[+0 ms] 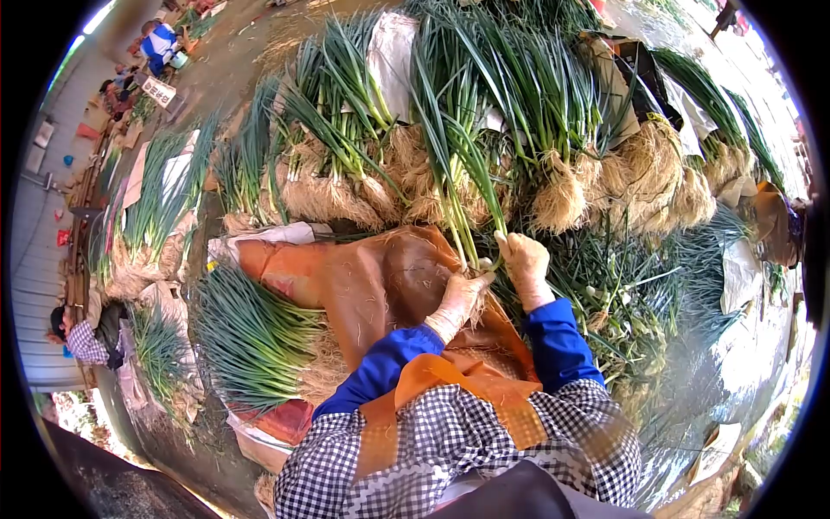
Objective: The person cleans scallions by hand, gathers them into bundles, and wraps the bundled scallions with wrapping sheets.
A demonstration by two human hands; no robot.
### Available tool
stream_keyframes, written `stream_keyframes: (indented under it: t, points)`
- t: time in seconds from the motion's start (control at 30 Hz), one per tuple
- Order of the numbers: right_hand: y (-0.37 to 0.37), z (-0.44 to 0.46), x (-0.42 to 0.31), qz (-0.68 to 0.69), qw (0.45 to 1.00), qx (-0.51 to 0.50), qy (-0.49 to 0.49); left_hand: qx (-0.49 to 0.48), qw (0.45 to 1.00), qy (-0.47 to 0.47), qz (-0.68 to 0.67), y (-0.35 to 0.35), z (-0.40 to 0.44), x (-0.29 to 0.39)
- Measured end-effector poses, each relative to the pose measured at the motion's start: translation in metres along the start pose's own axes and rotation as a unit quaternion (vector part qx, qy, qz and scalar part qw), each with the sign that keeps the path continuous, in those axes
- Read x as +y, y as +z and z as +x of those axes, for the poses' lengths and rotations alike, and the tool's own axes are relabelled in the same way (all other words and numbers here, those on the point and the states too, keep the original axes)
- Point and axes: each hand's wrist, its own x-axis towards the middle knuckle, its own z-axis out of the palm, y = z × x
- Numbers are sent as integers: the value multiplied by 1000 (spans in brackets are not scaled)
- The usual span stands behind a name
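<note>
Several green onions (459,208) with pale stems stand between my hands, leaves pointing away from me. My left hand (465,297) is closed around the lower stems near the roots, above the brown apron (372,281). On the right, my right hand (524,261) is closed at the base of a stem that leans apart from the others. Its fingertips are partly hidden. A pile of green onions (259,337) lies left of the apron, its roots toward my lap.
Rows of bundled onions (536,86) with tan roots lie ahead. Loose onions and leaves (605,285) cover the ground at right. People sit farther off at left, one in a checked sleeve (85,342), another in blue (159,45).
</note>
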Motion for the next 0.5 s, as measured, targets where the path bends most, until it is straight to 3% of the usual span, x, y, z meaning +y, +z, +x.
stream_keyframes:
  t: [0.03,0.1,0.17,0.23,0.27,0.3,0.33,0.37,0.4,0.43,0.5]
  points:
    - [3,7,-4,-7,1000,0,-1,-29,997,-49,53,-8,1,1]
    - [15,16,-9,-52,998,-32,-36,-18,998,-50,38,-9,2,-2]
    - [14,15,-8,-13,997,3,-77,-9,999,-46,24,-11,5,2]
    - [-15,5,-17,-8,974,-211,-78,14,999,-35,5,-16,6,2]
    - [-20,-13,-3,75,966,-136,-204,-34,996,82,6,-19,12,-8]
    - [-36,-26,11,199,940,-126,-246,-46,995,88,-21,-21,15,-9]
    - [-48,-37,20,340,918,-150,-136,-59,993,93,-47,-24,18,-9]
    - [-56,-47,35,362,891,-251,114,-35,994,-14,-104,-27,15,1]
    - [-56,-39,57,152,893,-398,147,-74,986,-64,-138,-31,12,6]
    - [-59,-28,75,-65,823,-554,105,-102,980,-82,-151,-34,12,7]
    - [-52,-31,76,-161,781,-602,47,-174,956,-112,-209,-39,12,7]
